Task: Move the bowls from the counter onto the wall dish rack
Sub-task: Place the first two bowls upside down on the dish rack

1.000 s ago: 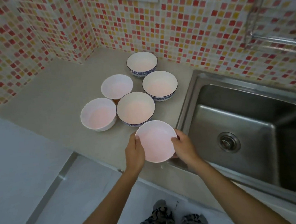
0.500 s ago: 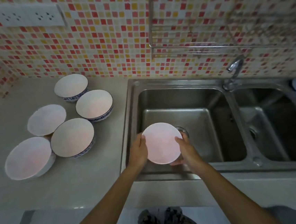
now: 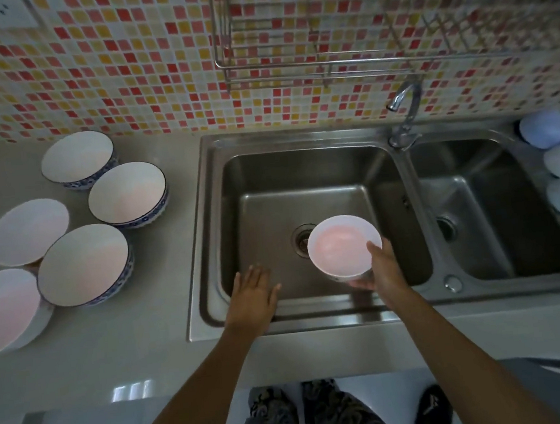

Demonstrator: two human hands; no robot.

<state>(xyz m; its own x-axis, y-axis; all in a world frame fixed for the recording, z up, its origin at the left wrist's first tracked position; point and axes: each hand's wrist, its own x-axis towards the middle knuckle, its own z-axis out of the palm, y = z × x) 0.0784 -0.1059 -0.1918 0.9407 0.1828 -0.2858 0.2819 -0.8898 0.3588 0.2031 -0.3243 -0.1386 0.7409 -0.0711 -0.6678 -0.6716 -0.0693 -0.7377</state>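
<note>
A: What do you have before you, from the biggest thing down?

B: The steel sink [image 3: 303,182] fills the middle, and the wall dish rack [image 3: 326,67] hangs on the tiles above its far edge; it looks empty, as far as the view shows. On the table [image 3: 114,347] at the left, five bowls [image 3: 85,263] wait close together.

A: And the bowl you carry?

B: Your right hand [image 3: 385,270] alone has the white bowl [image 3: 343,245], over the sink near the drain: thumb on the near rim, the fingers [image 3: 360,283] curled under the base. Your left hand [image 3: 252,294] is free, fingers spread flat, touching nothing.

A: How do you do this step well?

B: I think you should lift the bowl up and far, keep it level, clear the faucet [image 3: 402,111], and lower it over the rack's front rail before you let go. The free hand can steady the rim if the one-hand hold feels weak.
</note>
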